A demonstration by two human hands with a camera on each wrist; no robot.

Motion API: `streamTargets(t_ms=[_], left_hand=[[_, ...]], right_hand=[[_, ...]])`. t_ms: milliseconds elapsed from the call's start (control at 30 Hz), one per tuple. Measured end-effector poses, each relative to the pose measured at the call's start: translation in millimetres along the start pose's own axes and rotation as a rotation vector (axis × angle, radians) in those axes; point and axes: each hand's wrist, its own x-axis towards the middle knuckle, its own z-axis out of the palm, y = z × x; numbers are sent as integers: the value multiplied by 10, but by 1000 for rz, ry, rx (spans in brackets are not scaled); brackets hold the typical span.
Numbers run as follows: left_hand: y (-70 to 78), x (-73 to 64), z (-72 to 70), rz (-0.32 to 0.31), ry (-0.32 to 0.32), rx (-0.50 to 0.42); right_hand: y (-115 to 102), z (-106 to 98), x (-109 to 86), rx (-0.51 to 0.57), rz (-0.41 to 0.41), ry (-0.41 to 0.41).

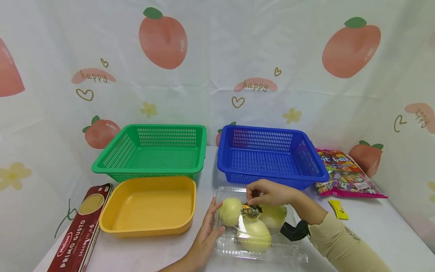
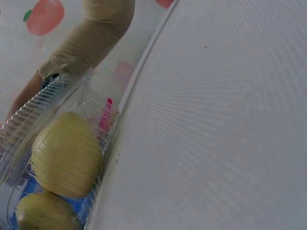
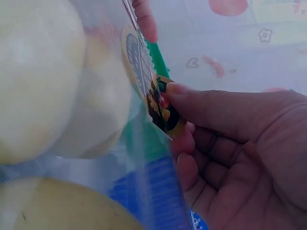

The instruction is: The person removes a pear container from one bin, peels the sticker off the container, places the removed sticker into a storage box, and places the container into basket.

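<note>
A clear plastic clamshell box (image 1: 227, 244) with pale yellow fruits (image 1: 255, 232) inside sits on the table in front of me. A black and gold sticker (image 1: 251, 213) is stuck on its lid. My right hand (image 1: 270, 193) pinches the sticker's edge between thumb and fingers. In the right wrist view that edge of the sticker (image 3: 175, 117) is folded up off the plastic, while the rest still lies on it. Along the box's left side rests my left hand (image 1: 206, 230), fingers extended and touching the plastic. The left wrist view shows the fruits (image 2: 67, 155) through the ribbed wall.
Behind stand a green basket (image 1: 149, 174) and a blue basket (image 1: 272, 177). A yellow basin (image 1: 149, 232) and a red spaghetti pack (image 1: 79, 230) are at left. To the right lie a candy bag (image 1: 346, 175) and a small yellow packet (image 1: 338, 209).
</note>
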Motion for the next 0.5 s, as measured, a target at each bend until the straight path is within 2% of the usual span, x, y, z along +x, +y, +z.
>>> streamTargets(t_ms=[500], left_hand=[[1, 1, -9, -6, -18, -12]], right_hand=[[117, -14, -26, 132, -117, -17]])
